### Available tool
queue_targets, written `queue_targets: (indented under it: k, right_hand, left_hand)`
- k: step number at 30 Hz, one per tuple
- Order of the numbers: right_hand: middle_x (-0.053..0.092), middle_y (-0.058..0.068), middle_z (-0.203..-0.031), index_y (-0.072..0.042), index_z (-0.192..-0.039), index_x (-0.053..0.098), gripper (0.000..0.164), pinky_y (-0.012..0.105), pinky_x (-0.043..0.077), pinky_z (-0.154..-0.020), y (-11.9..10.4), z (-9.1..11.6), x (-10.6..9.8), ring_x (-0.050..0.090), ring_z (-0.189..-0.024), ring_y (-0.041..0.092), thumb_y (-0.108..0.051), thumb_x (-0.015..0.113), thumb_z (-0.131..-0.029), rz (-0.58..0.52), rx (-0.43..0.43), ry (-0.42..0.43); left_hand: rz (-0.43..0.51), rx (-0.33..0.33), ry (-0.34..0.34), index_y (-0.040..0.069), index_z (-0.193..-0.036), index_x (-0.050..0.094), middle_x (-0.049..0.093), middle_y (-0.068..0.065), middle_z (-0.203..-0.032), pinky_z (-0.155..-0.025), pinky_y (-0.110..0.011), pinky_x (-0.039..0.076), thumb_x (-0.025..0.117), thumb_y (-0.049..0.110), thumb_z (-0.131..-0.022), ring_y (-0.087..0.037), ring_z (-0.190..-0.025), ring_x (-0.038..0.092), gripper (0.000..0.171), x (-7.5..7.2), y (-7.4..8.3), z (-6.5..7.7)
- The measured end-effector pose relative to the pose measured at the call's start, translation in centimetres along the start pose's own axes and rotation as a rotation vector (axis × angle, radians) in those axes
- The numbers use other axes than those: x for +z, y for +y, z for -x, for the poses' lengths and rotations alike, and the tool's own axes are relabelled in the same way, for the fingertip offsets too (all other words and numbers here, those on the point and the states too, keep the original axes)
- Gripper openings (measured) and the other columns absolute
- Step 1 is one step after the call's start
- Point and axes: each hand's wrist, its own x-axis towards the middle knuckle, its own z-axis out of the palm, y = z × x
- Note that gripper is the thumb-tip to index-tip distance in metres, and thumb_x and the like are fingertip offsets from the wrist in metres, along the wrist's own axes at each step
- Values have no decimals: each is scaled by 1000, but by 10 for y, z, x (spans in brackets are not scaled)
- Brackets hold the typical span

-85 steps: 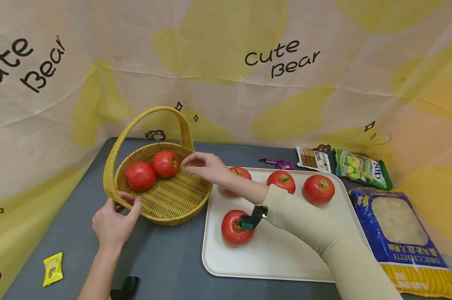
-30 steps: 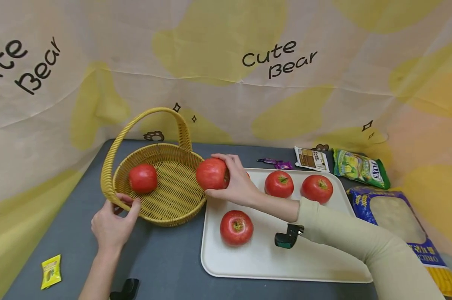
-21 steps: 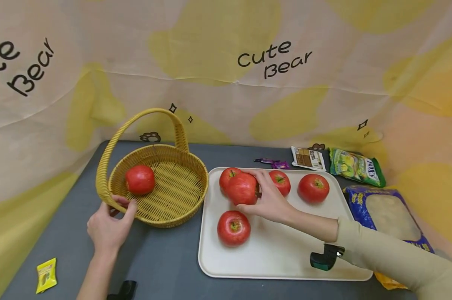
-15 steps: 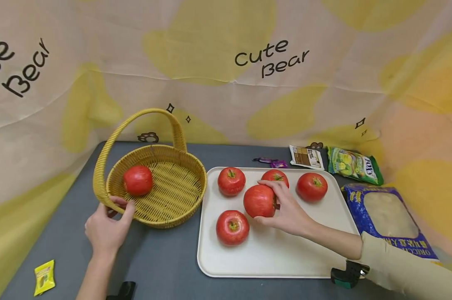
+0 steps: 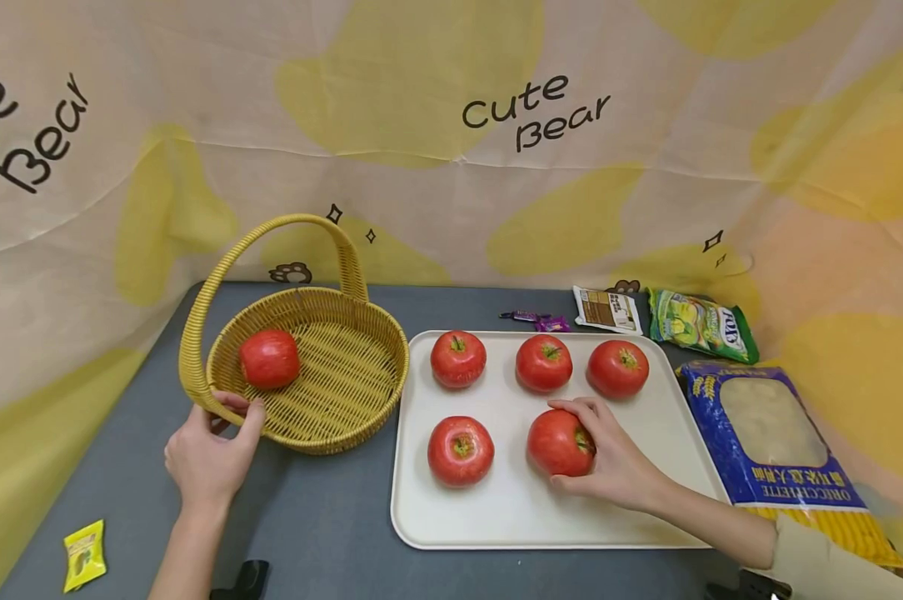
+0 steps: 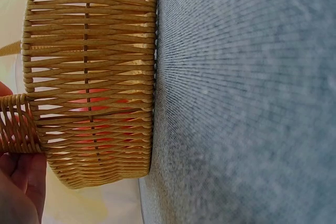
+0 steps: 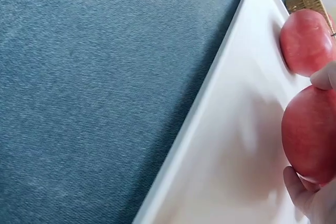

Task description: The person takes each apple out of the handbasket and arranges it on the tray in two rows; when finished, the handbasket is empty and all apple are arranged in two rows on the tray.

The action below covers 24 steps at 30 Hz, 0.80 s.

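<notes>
My right hand (image 5: 615, 460) grips a red apple (image 5: 558, 442) from its right side, low over the front middle of the white tray (image 5: 496, 525). Thumb and fingers curl round that apple (image 7: 311, 135) in the right wrist view. With its thumb and fingers, my left hand (image 5: 213, 454) holds the base of the handle of the yellow wicker basket (image 5: 346, 375). Inside the basket, at its left, lies one apple (image 5: 270, 359). The woven wall (image 6: 94, 72) fills much of the left wrist view, with red showing through the gaps.
Several other apples sit on the tray: three along the back, such as one apple (image 5: 458, 359), and another apple (image 5: 461, 451) at front left. Behind and right lie purple candies (image 5: 551, 323), a brown-white packet (image 5: 607, 310), a green bag (image 5: 702, 325) and a pasta bag (image 5: 777, 433). A yellow sachet (image 5: 85, 556) lies at left.
My right hand has taken one of two apples out of the basket and carried it right, then down toward the tray's front middle. The left hand keeps its hold on the handle base.
</notes>
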Motion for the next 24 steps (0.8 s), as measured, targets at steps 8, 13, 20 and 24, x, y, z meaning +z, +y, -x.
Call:
queue_targets:
  k: [8, 13, 20, 24]
  right_hand:
    - [42, -3, -127, -15, -137, 45, 89, 41, 53, -84, 3, 7, 3, 48, -115, 19, -25, 90, -61, 41, -26, 3]
    - [43, -4, -128, -16, -137, 44, 89, 38, 53, -84, 3, 7, 6, 47, -116, 17, -28, 91, -62, 48, -45, 0]
    - [42, -6, -129, -18, -136, 43, 90, 37, 53, -86, 2, 5, 8, 46, -118, 15, -36, 91, -63, 48, -65, -10]
    - [41, -5, -129, -18, -137, 43, 90, 38, 53, -87, 2, 5, 8, 46, -119, 15, -38, 91, -63, 39, -56, -20]
  left_hand:
    - [13, 3, -7, 6, -84, 67, 68, -13, -76, -66, -46, 34, 70, 24, -79, 31, -70, 38, 19, 0, -1, 0]
    - [27, 14, -10, 5, -85, 67, 68, -14, -76, -68, -46, 34, 70, 23, -79, 30, -72, 39, 19, -1, 0, 1]
    - [33, 20, -18, 4, -85, 66, 67, -16, -76, -68, -46, 35, 70, 22, -80, 30, -72, 38, 19, -1, 1, 0]
    - [24, 16, -27, 4, -86, 66, 68, -16, -76, -69, -45, 35, 70, 22, -80, 30, -73, 38, 20, -2, 2, 1]
